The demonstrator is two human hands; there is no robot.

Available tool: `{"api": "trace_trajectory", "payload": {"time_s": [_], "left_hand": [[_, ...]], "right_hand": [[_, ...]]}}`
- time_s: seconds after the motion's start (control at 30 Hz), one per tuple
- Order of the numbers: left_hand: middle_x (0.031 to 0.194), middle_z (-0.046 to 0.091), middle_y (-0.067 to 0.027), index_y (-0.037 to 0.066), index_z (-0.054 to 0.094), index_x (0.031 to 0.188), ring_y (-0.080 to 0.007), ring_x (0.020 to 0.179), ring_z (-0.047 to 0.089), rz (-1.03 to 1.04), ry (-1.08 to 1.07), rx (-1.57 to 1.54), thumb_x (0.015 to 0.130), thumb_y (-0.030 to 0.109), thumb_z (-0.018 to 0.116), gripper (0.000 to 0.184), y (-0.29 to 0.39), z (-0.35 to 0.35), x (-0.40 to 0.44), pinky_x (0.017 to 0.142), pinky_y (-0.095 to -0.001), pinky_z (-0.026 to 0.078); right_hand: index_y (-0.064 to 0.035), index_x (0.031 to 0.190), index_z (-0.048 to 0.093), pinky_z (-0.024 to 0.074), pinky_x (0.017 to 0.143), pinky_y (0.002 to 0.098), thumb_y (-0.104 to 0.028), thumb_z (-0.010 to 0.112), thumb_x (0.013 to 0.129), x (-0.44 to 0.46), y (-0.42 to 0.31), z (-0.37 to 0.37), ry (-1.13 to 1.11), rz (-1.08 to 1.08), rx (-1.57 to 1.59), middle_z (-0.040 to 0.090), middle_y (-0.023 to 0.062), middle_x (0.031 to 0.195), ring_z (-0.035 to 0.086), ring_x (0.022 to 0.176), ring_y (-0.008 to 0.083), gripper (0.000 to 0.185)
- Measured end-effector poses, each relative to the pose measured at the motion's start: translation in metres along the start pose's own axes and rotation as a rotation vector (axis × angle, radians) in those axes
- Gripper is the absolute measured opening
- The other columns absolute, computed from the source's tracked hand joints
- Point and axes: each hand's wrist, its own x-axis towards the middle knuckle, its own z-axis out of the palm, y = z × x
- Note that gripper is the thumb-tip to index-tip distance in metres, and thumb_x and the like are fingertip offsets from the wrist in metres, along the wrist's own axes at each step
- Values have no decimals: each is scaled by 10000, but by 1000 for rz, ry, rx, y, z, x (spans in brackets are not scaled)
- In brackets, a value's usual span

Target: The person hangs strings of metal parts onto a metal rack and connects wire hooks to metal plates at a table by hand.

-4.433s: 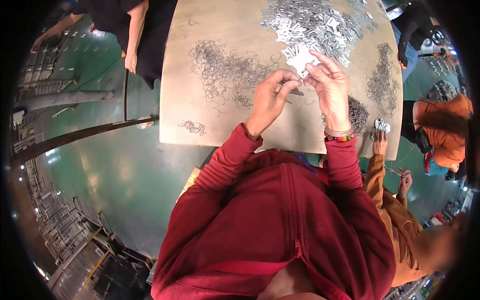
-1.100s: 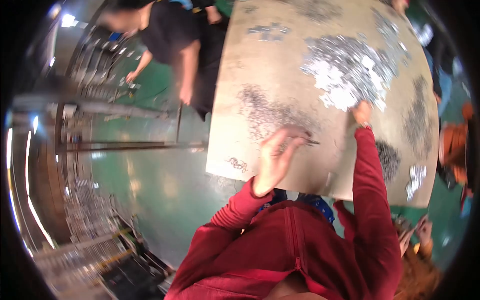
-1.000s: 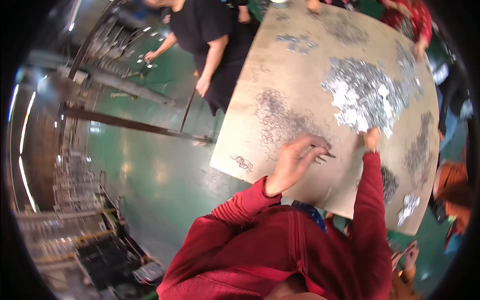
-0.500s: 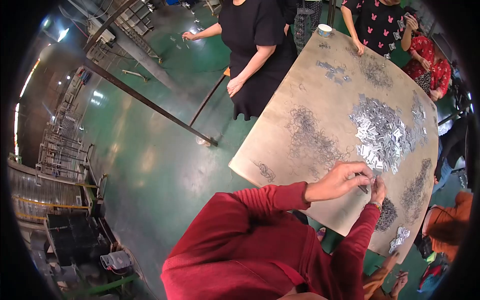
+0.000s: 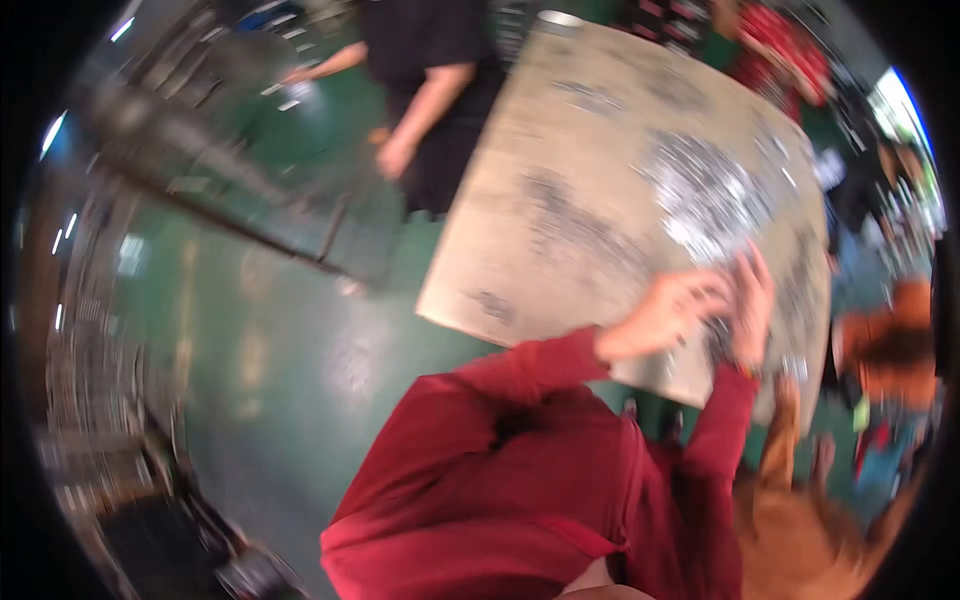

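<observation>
My left hand (image 5: 665,313) is over the near part of the table, its fingers curled. What it holds, if anything, is lost in the motion blur. Beside it, my right hand (image 5: 752,308) has its fingers stretched toward the far side, apart as far as the blur shows. Just past those fingertips lies a heap of small shiny metal pieces (image 5: 705,190). A dark pile of small parts (image 5: 718,340) shows between my wrists. Thin dark wire-like pieces (image 5: 580,225) are scattered to the left of the heap.
The tan table (image 5: 470,270) has a white cup (image 5: 560,20) at its far corner. A person in black (image 5: 430,90) stands beyond its left edge; others, one in orange (image 5: 885,340), are at the right. A metal bar (image 5: 230,220) crosses the green floor at left.
The whole view has shifted and blurred, with the table now further left and up. My right hand's fingers have straightened out, and it no longer meets my left hand in a pinch.
</observation>
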Motion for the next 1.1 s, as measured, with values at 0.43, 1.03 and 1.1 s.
{"api": "trace_trajectory", "payload": {"time_s": [0.43, 1.03, 1.1], "left_hand": [[903, 625, -55, -3, 566, 960, -119, 855, 599, -161, -21, 13, 890, 35, 553, 80, -42, 32, -32, 767, -243, 465], [1006, 633, -88, 6, 613, 1001, -148, 891, 604, 62, 58, 361, 855, 63, 583, 160, -58, 70, -52, 778, -274, 480], [1007, 635, -91, 8, 623, 994, -149, 885, 606, 16, 149, 364, 867, 84, 571, 157, -65, 54, -51, 780, -282, 481]], "right_hand": [[48, 1136, 550, 487, 595, 257, 13, 636, 798, -77, -11, -20, -100, -80, 221, 649, 95, 836, 600, 675, 141, 350], [64, 1016, 592, 396, 591, 220, 42, 654, 744, -141, -38, -54, 196, -232, 58, 609, 54, 760, 536, 642, 106, 280], [53, 993, 597, 396, 581, 218, 43, 654, 736, -147, -34, -63, 186, -218, 51, 600, 48, 745, 525, 629, 100, 263]]}}
